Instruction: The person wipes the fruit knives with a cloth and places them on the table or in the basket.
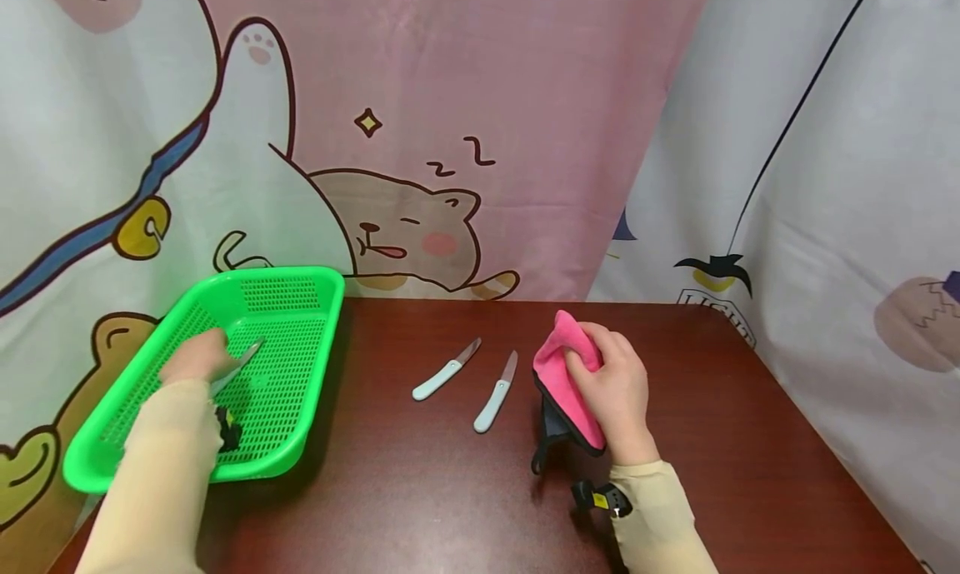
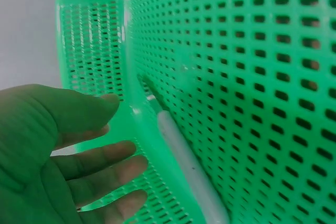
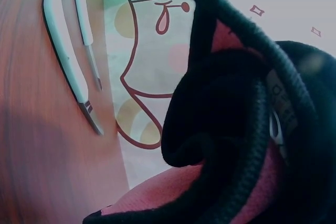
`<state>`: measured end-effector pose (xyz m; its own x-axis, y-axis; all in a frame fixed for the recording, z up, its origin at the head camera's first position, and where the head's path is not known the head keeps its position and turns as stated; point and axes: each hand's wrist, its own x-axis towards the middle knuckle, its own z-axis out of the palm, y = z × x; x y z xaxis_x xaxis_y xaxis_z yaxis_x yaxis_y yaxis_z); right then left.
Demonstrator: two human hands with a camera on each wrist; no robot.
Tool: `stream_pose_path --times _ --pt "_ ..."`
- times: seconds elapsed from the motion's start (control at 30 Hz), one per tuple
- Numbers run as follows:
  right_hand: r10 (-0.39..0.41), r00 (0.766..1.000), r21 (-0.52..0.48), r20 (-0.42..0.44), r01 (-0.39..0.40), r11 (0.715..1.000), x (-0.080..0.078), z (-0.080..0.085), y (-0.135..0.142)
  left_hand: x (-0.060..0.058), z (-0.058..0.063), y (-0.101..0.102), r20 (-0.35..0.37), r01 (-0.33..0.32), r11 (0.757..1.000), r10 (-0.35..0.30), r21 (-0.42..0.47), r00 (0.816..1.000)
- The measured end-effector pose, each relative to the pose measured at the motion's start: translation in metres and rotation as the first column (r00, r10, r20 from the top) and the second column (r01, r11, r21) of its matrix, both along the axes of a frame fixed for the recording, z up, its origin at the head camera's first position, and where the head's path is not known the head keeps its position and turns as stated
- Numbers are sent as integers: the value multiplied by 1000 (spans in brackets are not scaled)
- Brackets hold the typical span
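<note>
My left hand [image 1: 197, 357] is down inside the green basket [image 1: 327, 366]. In the left wrist view its fingers are loosely extended, apart from a knife [image 2: 185, 161] with a pale handle that lies in the basket. My right hand [image 1: 617, 386] grips a pink cloth [image 1: 564, 378] with a black edging above the right part of the table. Dark folds of the cloth fill much of the right wrist view and hide the fingers there. Left of the cloth, two white-handled knives [image 1: 437, 381] [image 1: 491, 407] lie on the table, blades pointing away from me.
The basket stands at the left of the dark reddish-brown table [image 1: 405, 482], near the back. A printed curtain [image 1: 525, 141] hangs directly behind the table and along its right side.
</note>
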<state>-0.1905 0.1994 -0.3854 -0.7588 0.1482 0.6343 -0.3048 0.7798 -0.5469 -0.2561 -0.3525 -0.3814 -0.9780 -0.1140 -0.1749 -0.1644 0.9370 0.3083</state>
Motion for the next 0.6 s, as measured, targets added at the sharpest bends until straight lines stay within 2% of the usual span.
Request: stream_pose_path --times 0.3,0.47,0.6 --pt "-2 1000 -6 -1 2 1000 0 -1 -1 -5 14 11 -119 36 999 -32 30 992" --pt "-4 1000 -3 0 4 1000 0 0 -1 -8 23 25 -227 60 997 -49 43 973" --pt "-3 1000 -4 3 3 1000 0 0 0 -9 34 41 -284 95 993 -71 71 956"
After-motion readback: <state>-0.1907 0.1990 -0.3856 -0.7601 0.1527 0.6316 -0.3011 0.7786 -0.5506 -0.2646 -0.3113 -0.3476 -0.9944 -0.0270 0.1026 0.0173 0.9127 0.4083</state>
